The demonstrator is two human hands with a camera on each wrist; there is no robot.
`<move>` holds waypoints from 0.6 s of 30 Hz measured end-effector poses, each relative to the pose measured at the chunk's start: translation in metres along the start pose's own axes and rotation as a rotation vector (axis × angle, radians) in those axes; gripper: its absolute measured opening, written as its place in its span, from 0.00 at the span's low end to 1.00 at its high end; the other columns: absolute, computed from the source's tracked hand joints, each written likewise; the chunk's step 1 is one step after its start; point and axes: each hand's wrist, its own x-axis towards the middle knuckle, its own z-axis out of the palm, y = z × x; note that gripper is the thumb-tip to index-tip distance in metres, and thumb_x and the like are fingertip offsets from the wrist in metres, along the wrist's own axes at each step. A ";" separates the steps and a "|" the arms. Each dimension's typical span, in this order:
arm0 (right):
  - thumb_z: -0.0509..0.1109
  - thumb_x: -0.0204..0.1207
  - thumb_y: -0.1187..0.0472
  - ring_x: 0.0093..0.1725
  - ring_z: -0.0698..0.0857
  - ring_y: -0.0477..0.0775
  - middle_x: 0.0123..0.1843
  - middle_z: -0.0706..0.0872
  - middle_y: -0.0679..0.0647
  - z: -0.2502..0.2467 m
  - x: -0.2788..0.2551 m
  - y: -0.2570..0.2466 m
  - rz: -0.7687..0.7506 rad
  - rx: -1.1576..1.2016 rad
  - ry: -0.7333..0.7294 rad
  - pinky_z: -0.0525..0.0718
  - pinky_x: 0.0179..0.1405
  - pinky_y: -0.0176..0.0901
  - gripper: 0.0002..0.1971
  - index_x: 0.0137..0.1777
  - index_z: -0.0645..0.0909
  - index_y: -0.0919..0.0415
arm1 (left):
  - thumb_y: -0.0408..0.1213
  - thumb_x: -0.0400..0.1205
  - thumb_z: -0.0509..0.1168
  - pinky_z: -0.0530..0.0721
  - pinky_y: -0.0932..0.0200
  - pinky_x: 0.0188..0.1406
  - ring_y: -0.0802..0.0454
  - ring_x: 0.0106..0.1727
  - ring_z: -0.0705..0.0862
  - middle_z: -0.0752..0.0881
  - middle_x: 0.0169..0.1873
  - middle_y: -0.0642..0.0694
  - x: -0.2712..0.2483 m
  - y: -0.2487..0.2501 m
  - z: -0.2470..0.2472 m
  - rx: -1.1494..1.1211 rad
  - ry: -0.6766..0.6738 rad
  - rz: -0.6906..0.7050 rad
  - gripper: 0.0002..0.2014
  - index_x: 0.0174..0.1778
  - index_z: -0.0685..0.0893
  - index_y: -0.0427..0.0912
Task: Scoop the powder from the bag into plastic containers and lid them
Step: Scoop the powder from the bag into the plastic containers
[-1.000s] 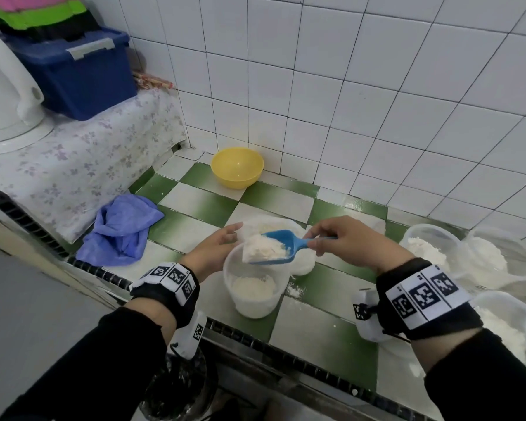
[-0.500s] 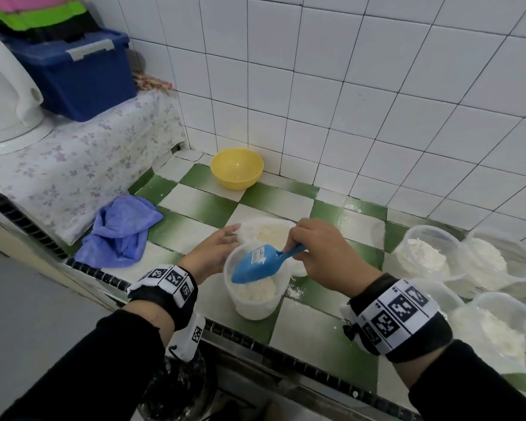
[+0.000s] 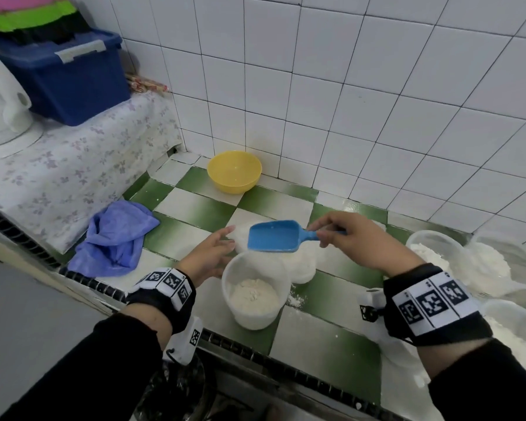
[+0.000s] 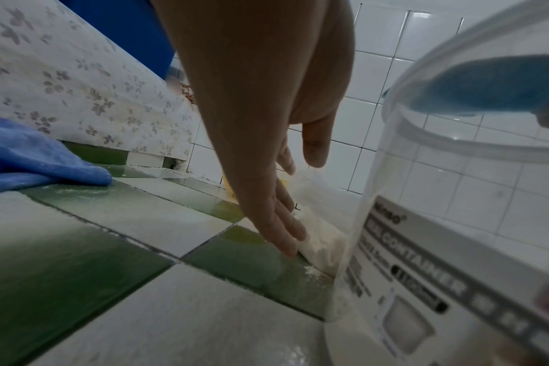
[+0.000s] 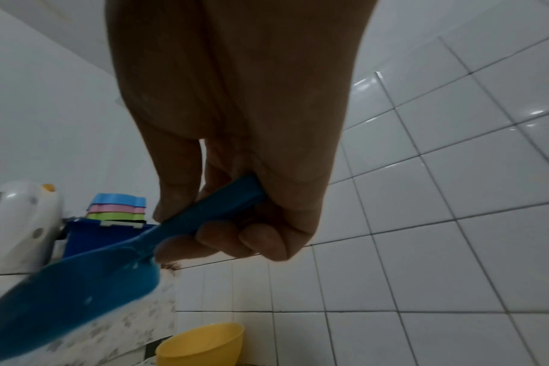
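Two filled tubs cropped right; powder bag mostly behind scoop.

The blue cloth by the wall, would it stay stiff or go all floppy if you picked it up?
Probably floppy: the blue cloth lies crumpled in soft folds. It likely weighs little and shouldn't roll; it sits slumped flat on the tiled counter.

Even diffuse light, tile glare, wide-angle edge warping, blurred wrist close-ups
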 end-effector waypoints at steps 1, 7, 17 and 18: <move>0.64 0.81 0.63 0.34 0.78 0.43 0.36 0.85 0.50 -0.002 0.001 0.003 0.013 0.020 0.016 0.72 0.30 0.24 0.08 0.51 0.84 0.52 | 0.34 0.87 0.58 0.84 0.53 0.41 0.55 0.34 0.84 0.80 0.50 0.47 0.002 0.000 0.000 -0.002 0.005 -0.003 0.23 0.79 0.67 0.51; 0.61 0.82 0.63 0.42 0.78 0.49 0.46 0.84 0.54 0.008 0.021 0.026 0.163 -0.323 0.037 0.71 0.33 0.33 0.11 0.57 0.84 0.58 | 0.37 0.86 0.62 0.84 0.63 0.31 0.54 0.41 0.86 0.80 0.56 0.50 0.007 0.009 0.003 0.010 0.008 0.021 0.25 0.80 0.66 0.52; 0.56 0.74 0.70 0.41 0.71 0.54 0.45 0.77 0.58 0.047 0.046 0.016 0.093 -0.839 0.031 0.73 0.44 0.39 0.05 0.42 0.70 0.60 | 0.39 0.84 0.65 0.78 0.44 0.68 0.43 0.70 0.76 0.71 0.72 0.44 0.032 0.015 0.006 0.119 -0.052 0.010 0.24 0.76 0.70 0.58; 0.56 0.74 0.70 0.40 0.71 0.54 0.42 0.76 0.57 0.048 0.049 0.017 0.105 -0.832 0.028 0.72 0.42 0.39 0.05 0.40 0.68 0.61 | 0.40 0.84 0.66 0.76 0.39 0.70 0.41 0.71 0.76 0.72 0.73 0.43 0.035 0.016 0.006 0.115 -0.057 -0.002 0.23 0.74 0.72 0.60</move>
